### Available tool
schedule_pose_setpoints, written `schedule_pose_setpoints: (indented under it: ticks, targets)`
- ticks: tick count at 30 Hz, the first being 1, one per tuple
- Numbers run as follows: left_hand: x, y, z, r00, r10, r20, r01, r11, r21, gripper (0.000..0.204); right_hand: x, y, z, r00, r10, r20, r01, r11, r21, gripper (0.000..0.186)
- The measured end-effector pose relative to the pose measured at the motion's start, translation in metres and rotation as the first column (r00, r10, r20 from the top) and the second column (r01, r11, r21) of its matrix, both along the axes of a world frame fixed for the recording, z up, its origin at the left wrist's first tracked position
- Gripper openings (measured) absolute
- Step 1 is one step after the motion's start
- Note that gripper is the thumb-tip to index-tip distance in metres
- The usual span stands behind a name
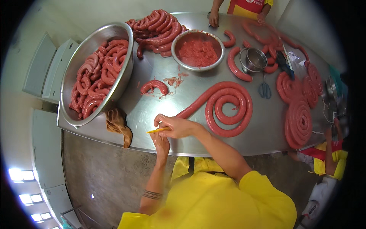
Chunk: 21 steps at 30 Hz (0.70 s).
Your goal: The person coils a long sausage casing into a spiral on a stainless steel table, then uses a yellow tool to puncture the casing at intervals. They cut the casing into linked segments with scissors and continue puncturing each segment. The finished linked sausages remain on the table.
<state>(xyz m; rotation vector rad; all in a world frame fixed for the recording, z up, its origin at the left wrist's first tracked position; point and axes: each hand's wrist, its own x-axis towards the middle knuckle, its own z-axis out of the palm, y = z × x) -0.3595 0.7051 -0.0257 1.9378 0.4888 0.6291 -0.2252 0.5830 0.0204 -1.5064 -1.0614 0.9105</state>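
Both my hands meet near the table's front edge, at the end of a long raw sausage [228, 88] that lies coiled to the right. A slim yellow tool with a pointed end [159, 130] is in my right hand [177, 127]; its kind is unclear. Just below, the fingers of my left hand [162, 144] are closed and partly hidden behind the tool and the right hand. What they grip cannot be made out. The sausage's end disappears behind my right hand. A short sausage piece [154, 86] lies beyond, beside scraps of meat [174, 80].
A large steel basin [130, 57] of sausages stands left, with a brown cloth [118, 124] beside it. Farther back are piled sausages [162, 28], a bowl of ground meat [200, 49], a steel pot [254, 60] and blue-handled scissors [264, 91]. Coils [298, 122] lie right. Co-workers [244, 8] stand nearby.
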Motion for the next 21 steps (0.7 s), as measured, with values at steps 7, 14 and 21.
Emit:
schedule_pose_setpoints:
  ticks: [7,14,21]
  targets:
    - [0.007,-0.024,-0.045,0.917,-0.142,-0.373,0.172,0.984,0.046,0.025,-0.017,-0.049,0.08,0.872,-0.488,0.034,0.489,0.866,-0.102,0.019]
    - [0.027,-0.039,-0.056,0.923,0.169,-0.346,0.171,0.625,0.761,0.03,0.098,-0.25,0.131,0.47,-0.56,-0.682,0.88,0.359,0.312,0.017]
    - [0.017,0.003,-0.042,0.9,0.021,-0.436,-0.214,0.893,-0.397,0.023,0.011,-0.277,-0.017,0.816,-0.577,0.037,0.573,0.798,-0.185,0.016]
